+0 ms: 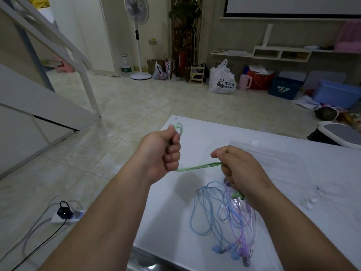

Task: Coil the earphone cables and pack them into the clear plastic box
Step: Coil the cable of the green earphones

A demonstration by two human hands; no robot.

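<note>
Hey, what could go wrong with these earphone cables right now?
The green cable is stretched between the left hand and right hand; pulling harder might strain it. The green earbud hangs over the blue cable and purple cable and may snag.

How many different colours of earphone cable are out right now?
3. Green cable stretched between the left hand and right hand; blue cable and purple cable tangled on the table. More may hide underneath.
</note>
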